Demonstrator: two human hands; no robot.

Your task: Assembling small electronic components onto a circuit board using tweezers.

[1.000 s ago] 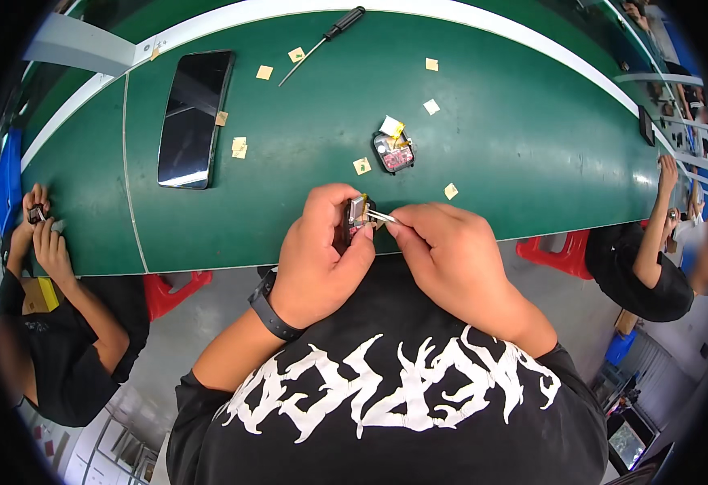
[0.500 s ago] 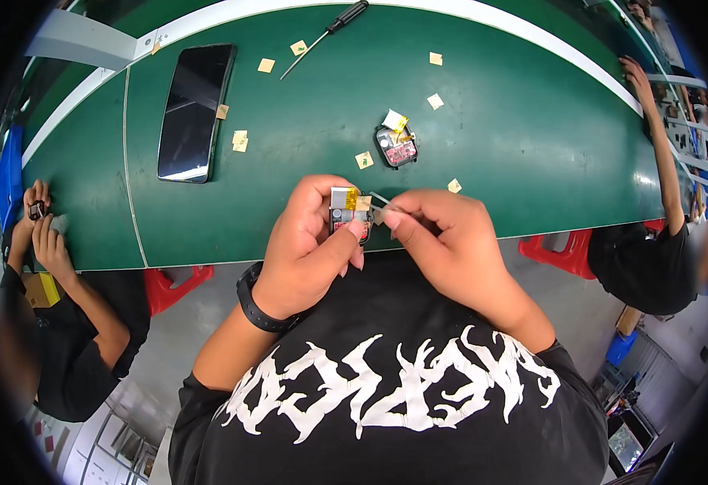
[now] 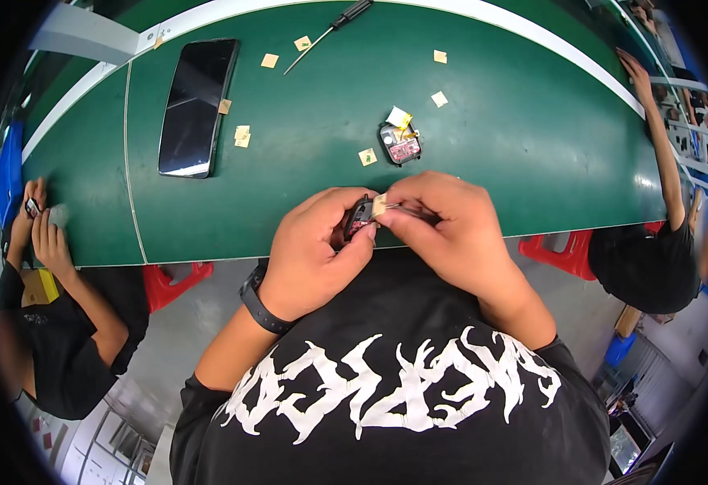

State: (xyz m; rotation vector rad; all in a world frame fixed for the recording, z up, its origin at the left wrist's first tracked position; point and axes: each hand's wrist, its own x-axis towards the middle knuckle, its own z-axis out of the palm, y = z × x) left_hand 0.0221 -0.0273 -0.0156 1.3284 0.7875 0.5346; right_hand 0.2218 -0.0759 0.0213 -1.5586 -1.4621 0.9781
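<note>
Near the front edge of the table, my left hand [image 3: 317,234] is closed around a small black open device casing [image 3: 359,217] with a red circuit board inside. The casing is tilted and partly hidden by the fingers. Against its right side, my right hand [image 3: 447,222] pinches metal tweezers [image 3: 409,212], mostly covered by the fingers. A beige paper square [image 3: 380,205] is at the fingertips and tweezers, beside the casing. Beyond my hands lies a second open casing [image 3: 403,146], with a red board and a silver-and-yellow battery [image 3: 399,118].
A black phone [image 3: 198,109] lies on the green table [image 3: 305,121] at left. A screwdriver [image 3: 333,31] lies at the far side. Several beige squares [image 3: 367,157] are scattered about. People work at left [image 3: 50,242] and right; red stools [image 3: 560,252] stand by the edge.
My left hand has tilted the casing, so its grey battery no longer shows. The beige square, earlier over the casing, is now at my right fingertips; my right hand has come closer.
</note>
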